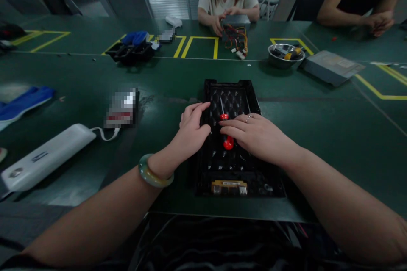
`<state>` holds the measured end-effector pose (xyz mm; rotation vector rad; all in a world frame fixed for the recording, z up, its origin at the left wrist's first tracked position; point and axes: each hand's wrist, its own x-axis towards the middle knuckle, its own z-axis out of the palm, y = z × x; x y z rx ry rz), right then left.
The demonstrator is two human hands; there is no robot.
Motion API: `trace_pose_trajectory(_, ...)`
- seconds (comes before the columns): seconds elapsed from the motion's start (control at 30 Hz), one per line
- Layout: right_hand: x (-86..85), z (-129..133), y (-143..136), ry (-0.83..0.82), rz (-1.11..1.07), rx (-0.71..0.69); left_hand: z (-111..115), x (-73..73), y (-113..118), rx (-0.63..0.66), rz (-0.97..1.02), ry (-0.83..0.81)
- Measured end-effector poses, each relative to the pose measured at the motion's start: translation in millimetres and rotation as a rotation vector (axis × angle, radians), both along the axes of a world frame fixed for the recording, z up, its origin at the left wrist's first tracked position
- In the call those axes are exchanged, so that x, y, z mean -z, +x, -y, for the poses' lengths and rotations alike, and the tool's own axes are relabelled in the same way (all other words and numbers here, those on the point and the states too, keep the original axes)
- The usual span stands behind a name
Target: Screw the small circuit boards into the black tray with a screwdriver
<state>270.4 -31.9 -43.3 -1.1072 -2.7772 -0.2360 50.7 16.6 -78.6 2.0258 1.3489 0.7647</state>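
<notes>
The black case [229,174] lies near the close edge of the green worktop [159,114], with a red-and-black screwdriver [228,142] inside, its tip pointing away. The fingers of the right hand [262,135] lie over the handle; how firmly they hold it, I cannot tell. Those of the left hand [189,131] are half spread at the case's left side, apparently gripping nothing. A slack hold could let the handle roll and the tip scrape the knobbed floor; a tug inward could bring the case over the edge. Raised walls limit sideways movement, while the metal bowl [286,61] sits well apart
</notes>
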Motion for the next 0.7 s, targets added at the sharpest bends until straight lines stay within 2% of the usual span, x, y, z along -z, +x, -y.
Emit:
trace_pose_trajectory(0.07,-1.8,2.4,4.6,0.039,-0.07,-0.024,-1.3,1.0,-0.3,-0.018,0.015,0.006)
trace_pose_trajectory(0.13,-3.0,7.2,9.6,0.109,-0.26,0.028,-2.0,0.9,-0.9,-0.036,0.032,0.027)
trace_pose_trajectory(0.23,-2.0,14.5,17.6,0.241,-0.801,0.203,-2.0,-0.6,-2.5,-0.037,0.053,0.076)
trace_pose_trajectory(0.3,-0.3,15.4,23.3,0.359,-1.167,0.264,-2.0,-1.5,-3.8,-0.029,0.064,0.098)
trace_pose_trajectory(0.37,1.3,12.3,28.7,0.432,-1.395,0.326,-2.2,-1.8,-4.9,-0.022,0.07,0.098)
trace_pose_trajectory(0.5,4.6,2.5,34.9,0.351,-1.494,0.513,-2.3,-2.2,-6.0,-0.017,0.069,0.092)
trace_pose_trajectory(0.7,9.4,1.0,29.6,0.306,-1.488,0.458,1.6,-5.4,-5.7,0.029,0.057,0.131)
